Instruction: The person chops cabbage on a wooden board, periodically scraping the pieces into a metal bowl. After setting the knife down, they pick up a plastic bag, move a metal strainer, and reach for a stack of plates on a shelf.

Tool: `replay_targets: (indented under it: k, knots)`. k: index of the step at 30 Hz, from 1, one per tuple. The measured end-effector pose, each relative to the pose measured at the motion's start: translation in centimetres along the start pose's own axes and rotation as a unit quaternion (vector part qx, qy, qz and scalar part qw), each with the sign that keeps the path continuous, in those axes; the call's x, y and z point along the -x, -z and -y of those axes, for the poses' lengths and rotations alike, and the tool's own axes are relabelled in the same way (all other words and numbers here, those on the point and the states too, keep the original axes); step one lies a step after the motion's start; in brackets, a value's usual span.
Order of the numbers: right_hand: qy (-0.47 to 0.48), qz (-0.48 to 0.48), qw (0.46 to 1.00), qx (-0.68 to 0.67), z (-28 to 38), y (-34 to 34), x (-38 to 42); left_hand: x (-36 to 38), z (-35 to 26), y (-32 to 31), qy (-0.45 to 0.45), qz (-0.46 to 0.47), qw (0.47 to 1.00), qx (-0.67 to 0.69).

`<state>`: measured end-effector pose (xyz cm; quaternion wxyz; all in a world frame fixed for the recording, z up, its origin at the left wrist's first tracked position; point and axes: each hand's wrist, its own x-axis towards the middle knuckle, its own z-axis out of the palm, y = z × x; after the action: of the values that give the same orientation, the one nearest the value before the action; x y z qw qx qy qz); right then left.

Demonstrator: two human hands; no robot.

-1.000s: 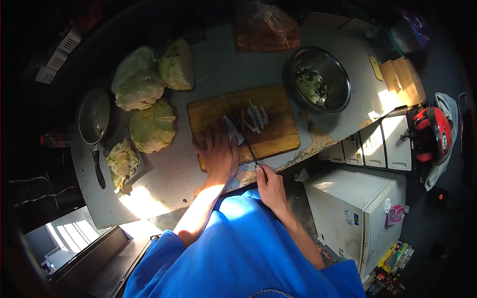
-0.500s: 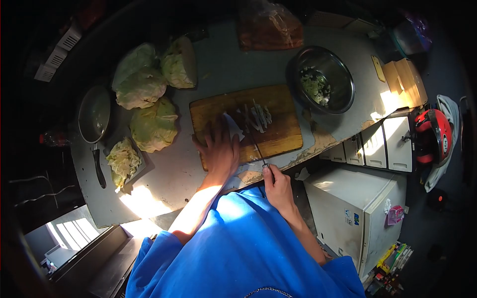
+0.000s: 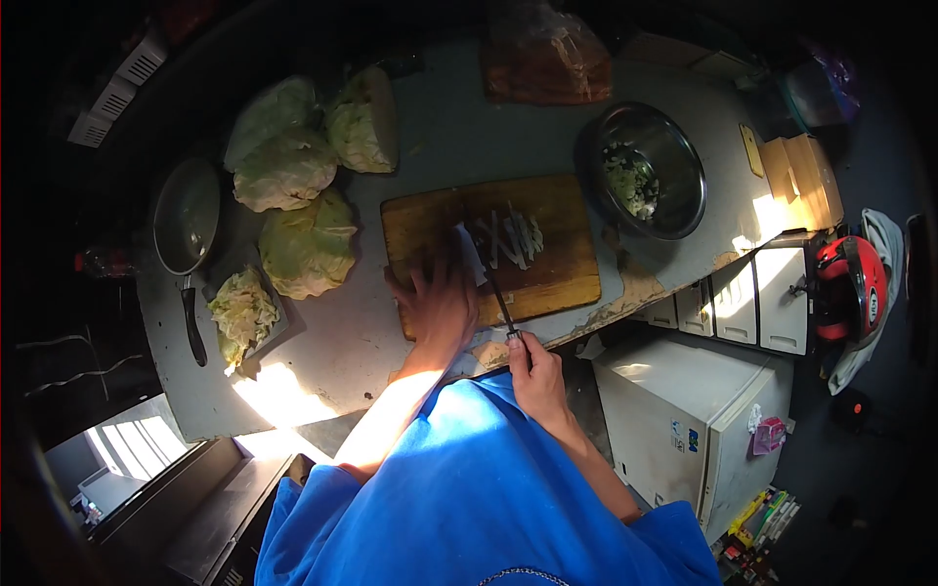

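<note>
A wooden cutting board [image 3: 562, 273] lies near the table's front edge. My left hand [image 3: 440, 305] presses down on its left part, fingers bent over a pale cabbage piece [image 3: 471, 256] and partly in shadow. In my right hand [image 3: 535, 371], the fingers wrap round the handle of a knife [image 3: 504, 308]. Its thin blade points away from me, right beside the pale piece. Thin white cabbage strips [image 3: 528, 239] lie on the board to the right of the blade.
Cabbage heads [image 3: 308, 244] and a pile of leaf scraps [image 3: 242, 313] sit on the left, beside a frying pan [image 3: 188, 220]. A metal bowl [image 3: 692, 181] with chopped vegetables stands right of the board. Below the table's right edge is a white fridge [image 3: 650, 391].
The blade has moved left, away from the cut strips and up to the pale piece. My left hand keeps its place on the board. The whole view has shifted slightly.
</note>
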<state>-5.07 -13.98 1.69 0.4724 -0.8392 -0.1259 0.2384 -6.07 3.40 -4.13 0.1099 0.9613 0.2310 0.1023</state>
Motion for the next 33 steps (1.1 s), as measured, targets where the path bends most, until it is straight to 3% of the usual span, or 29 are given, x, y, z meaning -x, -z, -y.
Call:
replay_targets:
  k: [3,5,9,12,15,18,20,22,24,27,30,33]
  knots:
    - [-0.012,0.017,1.000,0.007,0.3,0.1,0.0,0.0,-0.3,0.6,0.000,0.066,0.997,-0.029]
    - [0.031,-0.003,0.999,0.015,0.0,-0.3,-0.2,0.0,-0.4,0.3,0.001,0.032,0.999,-0.019]
    - [0.023,0.006,0.999,0.032,0.4,-0.7,-0.3,-0.1,-0.6,0.0,0.006,-0.020,1.000,-0.005]
    - [0.004,0.004,0.997,0.078,0.5,-1.2,-0.4,0.2,-0.4,0.3,-0.008,0.034,0.999,-0.025]
    - [0.019,0.001,0.994,0.107,-0.3,-1.5,-0.6,0.4,-0.3,0.1,-0.007,0.019,1.000,-0.005]
    - [0.009,0.001,0.995,0.100,0.0,-0.7,-0.9,0.6,0.2,-0.4,-0.013,-0.009,1.000,-0.001]
    - [-0.050,0.051,0.997,-0.008,-0.8,0.0,-1.4,0.7,0.2,-0.3,0.000,-0.003,1.000,-0.001]
    - [-0.024,0.036,0.998,-0.045,-1.0,-0.2,-1.2,0.9,0.2,-0.1,0.012,0.008,1.000,-0.003]
    - [0.053,-0.011,0.998,0.039,-0.4,-0.2,-1.0,0.8,0.2,0.1,0.026,0.025,0.999,-0.009]
    - [0.063,-0.026,0.996,0.065,-0.3,-0.7,-0.8,1.0,0.2,0.3,0.018,0.010,1.000,-0.006]
    - [0.032,-0.006,0.992,0.122,1.3,-0.6,-1.2,1.1,0.1,0.4,0.020,0.011,1.000,-0.002]
    - [-0.001,0.008,0.996,0.094,1.1,-0.8,-1.8,1.8,0.0,0.2,0.011,0.012,1.000,-0.020]
